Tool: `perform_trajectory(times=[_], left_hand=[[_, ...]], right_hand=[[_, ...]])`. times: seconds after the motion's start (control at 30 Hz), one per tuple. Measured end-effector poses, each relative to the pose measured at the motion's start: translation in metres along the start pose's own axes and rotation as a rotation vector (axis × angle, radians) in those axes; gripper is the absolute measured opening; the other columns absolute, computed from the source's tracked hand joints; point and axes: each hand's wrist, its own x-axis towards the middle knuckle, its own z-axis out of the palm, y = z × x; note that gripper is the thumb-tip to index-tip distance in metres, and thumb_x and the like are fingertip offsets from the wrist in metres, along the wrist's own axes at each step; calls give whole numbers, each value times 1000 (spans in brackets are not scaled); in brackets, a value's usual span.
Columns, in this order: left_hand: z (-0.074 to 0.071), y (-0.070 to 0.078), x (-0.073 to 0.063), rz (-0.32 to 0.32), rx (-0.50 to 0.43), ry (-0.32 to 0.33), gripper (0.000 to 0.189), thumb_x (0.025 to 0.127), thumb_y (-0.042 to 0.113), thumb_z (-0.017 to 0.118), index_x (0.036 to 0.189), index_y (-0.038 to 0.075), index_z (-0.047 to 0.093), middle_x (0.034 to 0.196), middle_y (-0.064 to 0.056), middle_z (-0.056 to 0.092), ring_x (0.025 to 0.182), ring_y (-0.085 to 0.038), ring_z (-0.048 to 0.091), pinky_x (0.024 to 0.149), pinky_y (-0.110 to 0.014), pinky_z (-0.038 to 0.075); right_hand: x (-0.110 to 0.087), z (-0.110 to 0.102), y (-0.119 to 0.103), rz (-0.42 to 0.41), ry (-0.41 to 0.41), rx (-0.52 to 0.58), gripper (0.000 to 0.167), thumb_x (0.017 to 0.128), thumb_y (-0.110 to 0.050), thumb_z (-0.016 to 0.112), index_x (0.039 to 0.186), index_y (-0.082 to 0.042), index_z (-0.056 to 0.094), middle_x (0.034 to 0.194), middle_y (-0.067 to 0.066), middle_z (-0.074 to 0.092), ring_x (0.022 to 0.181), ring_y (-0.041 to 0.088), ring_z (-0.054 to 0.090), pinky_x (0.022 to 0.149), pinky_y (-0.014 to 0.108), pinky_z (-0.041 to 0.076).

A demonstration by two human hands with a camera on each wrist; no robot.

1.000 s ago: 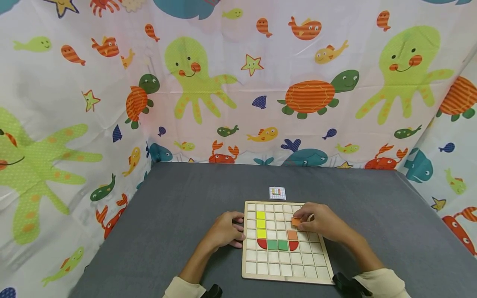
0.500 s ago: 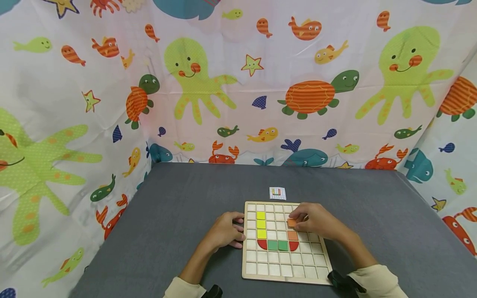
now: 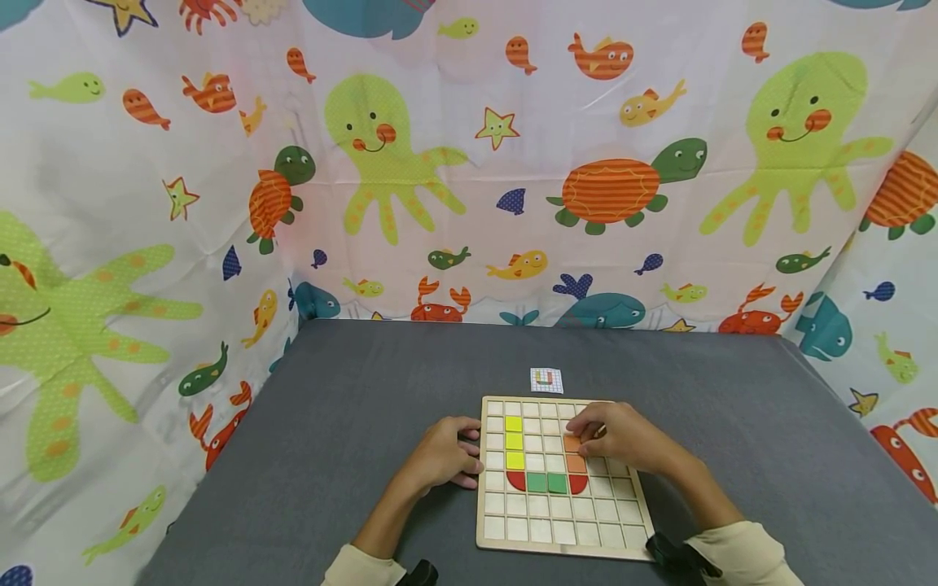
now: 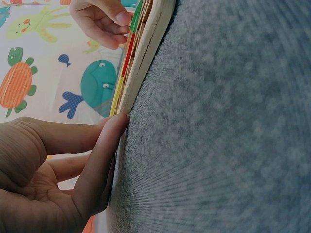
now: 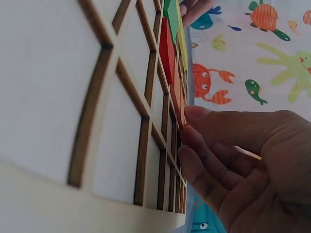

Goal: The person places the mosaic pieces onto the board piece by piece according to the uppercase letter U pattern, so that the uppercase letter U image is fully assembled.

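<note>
A wooden grid board (image 3: 564, 550) lies on the grey cloth. My right hand (image 3: 626, 435) is over its right side, thumb and fingertips at an orange square tile (image 3: 572, 443). That tile lies in a cell directly above another orange tile (image 3: 576, 463), its right part hidden by the fingers. In the right wrist view, the right thumb (image 5: 214, 124) meets the tile's edge. My left hand (image 3: 440, 454) touches the board's left edge with spread fingers; its thumb (image 4: 109, 150) lies against the side of the frame in the left wrist view.
Yellow tiles (image 3: 514, 441) form a column at left. Red rounded pieces (image 3: 516, 480) flank green tiles (image 3: 547, 483) below. A small printed grid card (image 3: 545, 380) lies just beyond the board. A sea-animal curtain (image 3: 454, 163) hangs behind the grey table (image 3: 388, 366).
My right hand has moved slightly left with the orange tile, which now lies in the cell above the other orange one. My left hand stays at the board's edge.
</note>
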Motion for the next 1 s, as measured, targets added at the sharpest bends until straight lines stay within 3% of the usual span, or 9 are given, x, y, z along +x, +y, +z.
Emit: perform_trajectory(times=[0.3, 0.73, 1.0], left_hand=[[0, -1, 0, -1, 5, 2, 68, 80, -17, 77, 144, -7, 58, 126, -20, 60, 94, -23, 70, 60, -38, 68], [0, -2, 1, -2, 13, 3, 68, 81, -16, 78, 145, -6, 57, 127, -19, 60, 95, -24, 70, 60, -38, 68], [1, -2, 1, -2, 19, 5, 68, 81, -17, 77, 145, -6, 58, 127, -19, 60, 96, -24, 70, 61, -38, 68]], right_hand=[[-8, -8, 5, -9, 34, 0, 28, 92, -9, 80, 119, -1, 77, 104, 2, 76, 91, 8, 68, 79, 27, 61], [-29, -24, 18, 51, 98, -1, 32, 88, -10, 83, 118, -3, 77, 101, 2, 74, 90, 10, 67, 76, 25, 61], [-44, -32, 30, 172, 97, 46, 39, 87, -12, 84, 124, -4, 75, 105, 7, 72, 90, 18, 65, 60, 29, 58]])
